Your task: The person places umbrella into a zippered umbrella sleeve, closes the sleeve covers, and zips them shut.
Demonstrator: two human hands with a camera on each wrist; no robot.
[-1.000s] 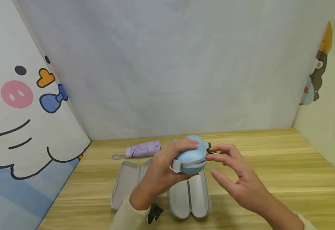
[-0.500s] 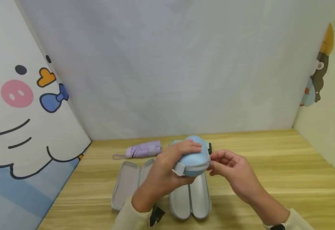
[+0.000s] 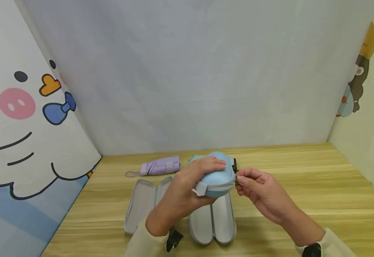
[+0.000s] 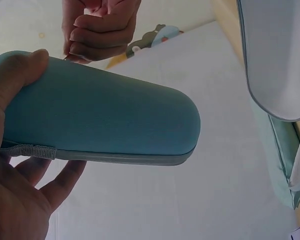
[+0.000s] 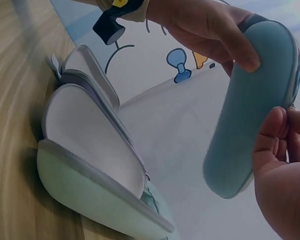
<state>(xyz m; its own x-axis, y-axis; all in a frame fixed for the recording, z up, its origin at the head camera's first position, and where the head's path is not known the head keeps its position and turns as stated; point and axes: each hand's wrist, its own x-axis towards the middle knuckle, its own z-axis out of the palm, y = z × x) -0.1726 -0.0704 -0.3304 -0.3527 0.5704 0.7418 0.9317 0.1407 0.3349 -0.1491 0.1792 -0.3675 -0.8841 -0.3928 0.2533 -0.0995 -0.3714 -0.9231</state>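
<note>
A light blue zippered case (image 3: 219, 176) is held up above the table. My left hand (image 3: 185, 182) grips it from the left, the thumb on one face and the fingers on the other, as the left wrist view of the case (image 4: 105, 110) shows. On the right side, the thumb and fingertips of my right hand (image 3: 265, 194) pinch the zipper pull at the seam. The right wrist view has the right hand (image 5: 282, 170) right at that edge; its fingertips mostly hide the pull. A whitish side strip (image 3: 199, 188) faces the left palm.
Two cases with pale grey linings lie open below the hands: one at left (image 3: 138, 207), one in the middle (image 3: 223, 223), the latter with a pale green shell (image 5: 90, 185). A folded purple umbrella (image 3: 161, 166) lies behind them. A pale green item (image 3: 195, 157) shows behind the held case.
My right hand, its fingers spread apart a second ago, has closed in on the case's right edge and now pinches the zipper pull. The left hand keeps its hold, the case turned slightly.
</note>
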